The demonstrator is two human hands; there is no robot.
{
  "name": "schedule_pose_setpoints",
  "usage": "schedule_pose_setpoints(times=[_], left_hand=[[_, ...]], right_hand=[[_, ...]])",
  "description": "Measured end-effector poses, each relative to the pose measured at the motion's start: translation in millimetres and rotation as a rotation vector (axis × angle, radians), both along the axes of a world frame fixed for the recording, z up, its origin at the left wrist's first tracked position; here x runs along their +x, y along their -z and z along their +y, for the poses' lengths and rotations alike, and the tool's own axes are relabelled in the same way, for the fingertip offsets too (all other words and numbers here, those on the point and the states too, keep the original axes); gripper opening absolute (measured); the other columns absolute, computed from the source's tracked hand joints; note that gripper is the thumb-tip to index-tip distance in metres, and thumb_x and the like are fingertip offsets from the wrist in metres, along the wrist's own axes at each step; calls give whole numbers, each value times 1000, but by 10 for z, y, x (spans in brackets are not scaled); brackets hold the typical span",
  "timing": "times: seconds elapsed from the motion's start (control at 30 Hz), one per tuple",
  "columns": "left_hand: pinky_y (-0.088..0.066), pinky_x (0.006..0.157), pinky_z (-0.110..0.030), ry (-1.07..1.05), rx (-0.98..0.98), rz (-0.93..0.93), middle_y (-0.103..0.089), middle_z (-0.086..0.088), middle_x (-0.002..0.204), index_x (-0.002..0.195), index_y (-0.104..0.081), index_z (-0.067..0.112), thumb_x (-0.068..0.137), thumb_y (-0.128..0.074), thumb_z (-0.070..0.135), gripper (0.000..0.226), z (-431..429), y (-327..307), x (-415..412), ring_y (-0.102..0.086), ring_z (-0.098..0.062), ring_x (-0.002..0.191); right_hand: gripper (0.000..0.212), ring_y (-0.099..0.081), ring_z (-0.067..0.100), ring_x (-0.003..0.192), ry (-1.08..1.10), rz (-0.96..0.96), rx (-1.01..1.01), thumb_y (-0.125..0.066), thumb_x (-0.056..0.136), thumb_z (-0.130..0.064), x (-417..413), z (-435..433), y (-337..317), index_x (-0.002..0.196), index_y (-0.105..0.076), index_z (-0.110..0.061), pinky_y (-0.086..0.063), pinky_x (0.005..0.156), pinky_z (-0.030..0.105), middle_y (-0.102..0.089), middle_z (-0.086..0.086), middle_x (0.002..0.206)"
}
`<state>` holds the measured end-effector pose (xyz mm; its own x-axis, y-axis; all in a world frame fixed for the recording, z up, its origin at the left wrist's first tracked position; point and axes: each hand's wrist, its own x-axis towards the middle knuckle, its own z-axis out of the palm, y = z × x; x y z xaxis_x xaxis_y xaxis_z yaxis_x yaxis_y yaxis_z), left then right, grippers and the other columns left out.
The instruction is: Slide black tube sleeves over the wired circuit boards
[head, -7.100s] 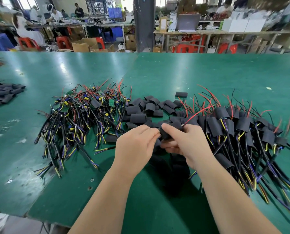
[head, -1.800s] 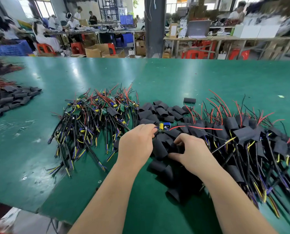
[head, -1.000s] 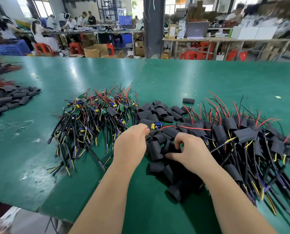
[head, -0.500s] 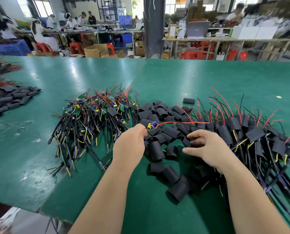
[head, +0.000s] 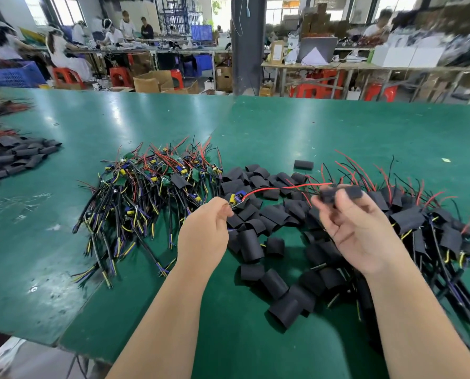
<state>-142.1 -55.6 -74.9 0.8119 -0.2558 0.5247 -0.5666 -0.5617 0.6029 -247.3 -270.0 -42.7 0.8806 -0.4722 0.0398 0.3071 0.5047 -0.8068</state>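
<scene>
My left hand (head: 205, 232) pinches a small wired circuit board (head: 236, 198) with blue and yellow parts; its red wire (head: 286, 187) runs right toward my right hand. My right hand (head: 357, 228) is raised above the table and pinches a black tube sleeve (head: 338, 193) at its fingertips, blurred by motion. A loose heap of black sleeves (head: 264, 214) lies between and under the hands. Bare wired boards (head: 151, 187) are piled to the left. Sleeved boards (head: 425, 222) with red and black wires lie on the right.
The green table (head: 283, 127) stretches far ahead. One stray sleeve (head: 303, 164) lies behind the heap. Another pile of sleeves (head: 15, 160) sits at the far left edge. The table's near edge (head: 36, 339) runs at lower left. People work at benches in the background.
My right hand has risen from the sleeve heap, now pinching one sleeve near the red wire's end. My left hand keeps holding the board, lifted slightly.
</scene>
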Motion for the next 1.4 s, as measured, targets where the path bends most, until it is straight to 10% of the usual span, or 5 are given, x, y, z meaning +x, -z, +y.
schedule_pose_setpoints(times=[0.27, 0.47, 0.57, 0.9, 1.4], left_hand=[[-23, 49, -14, 1, -3, 12, -48, 19, 60, 86, -65, 17, 97, -49, 15, 19, -30, 17, -6, -41, 3, 52], [-25, 48, -12, -19, -17, 12, -48, 18, 57, 84, -66, 16, 96, -50, 12, 20, -18, 18, -7, -43, 2, 52], [-23, 48, -12, -41, -5, 11, -46, 22, 57, 85, -66, 17, 95, -50, 10, 21, -23, 12, -1, -42, 2, 51], [-23, 48, -19, -47, 32, 20, -44, 18, 56, 86, -66, 17, 96, -50, 14, 19, -42, -9, -42, -39, -2, 52], [-42, 48, -33, 73, 43, -197, -61, 2, 66, 77, -66, 12, 87, -55, 12, 15, -184, -101, -316, -53, -24, 60]], right_hand=[[36, -68, 16, 104, -7, -167, 241, -60, 78, -31, 45, 106, -1, 105, -49, -11, -55, 73, 20, -71, 7, 103], [22, -70, 15, 98, -111, -219, 205, -73, 74, -34, -8, 140, -56, 85, -74, -16, -56, 71, 21, -74, 1, 98], [40, -70, 12, 95, -150, -242, 133, -93, 50, -39, -21, 140, -59, 83, -76, -24, -56, 71, 21, -74, 1, 102], [21, -69, 16, 94, -62, -185, 3, -60, 79, -17, 7, 229, -51, 99, -60, -21, -54, 71, 19, -72, 1, 107], [32, -70, 16, 82, -65, -82, -317, -72, 62, -7, 55, 478, 3, 92, -61, -6, -52, 71, 20, -75, 8, 90]])
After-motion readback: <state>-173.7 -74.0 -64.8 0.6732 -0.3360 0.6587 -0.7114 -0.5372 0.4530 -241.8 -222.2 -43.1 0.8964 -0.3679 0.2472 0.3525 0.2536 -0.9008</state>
